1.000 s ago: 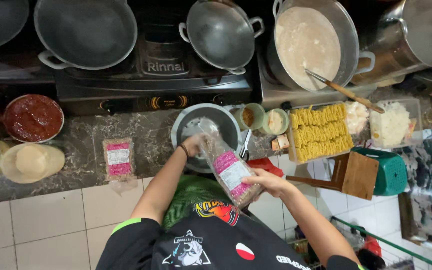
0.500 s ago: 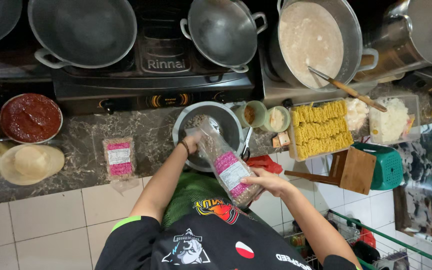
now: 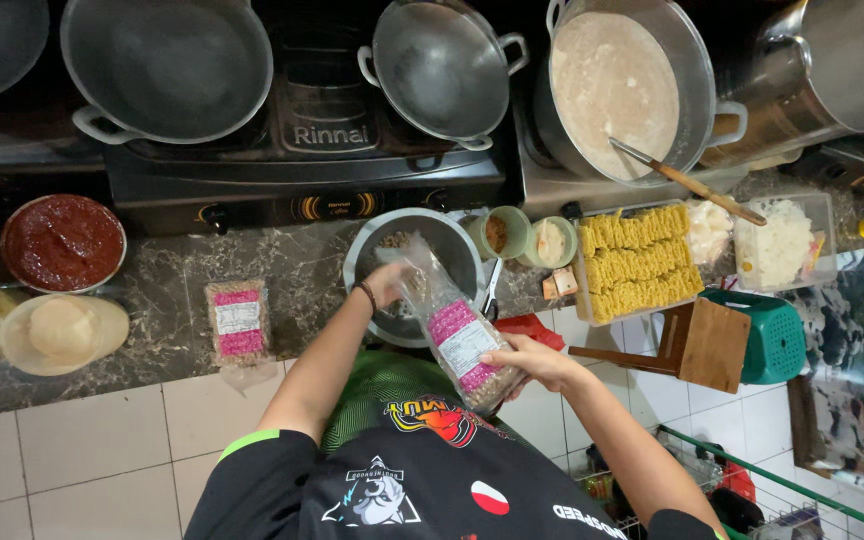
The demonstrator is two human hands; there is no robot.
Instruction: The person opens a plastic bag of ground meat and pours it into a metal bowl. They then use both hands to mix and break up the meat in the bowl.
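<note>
My right hand [image 3: 530, 360] grips the lower end of a clear plastic packet [image 3: 457, 335] with a pink and white label, tilted mouth-first over a grey metal bowl [image 3: 367, 250] on the dark marble counter. My left hand [image 3: 388, 283] pinches the packet's open top just above the bowl. Brown bits lie inside the bowl. A second, sealed packet [image 3: 237, 320] of the same kind lies flat on the counter to the left.
A black gas stove [image 3: 327, 150] carries two woks. A big pot of pale liquid [image 3: 612, 80] with a ladle stands at right. Tray of yellow noodle blocks [image 3: 637, 262], two small green cups [image 3: 500, 232], red sauce bowl [image 3: 62, 242], lidded tub [image 3: 62, 332], green basket [image 3: 777, 335].
The packet has tipped a little further toward the bowl, and both hands have shifted slightly with it.
</note>
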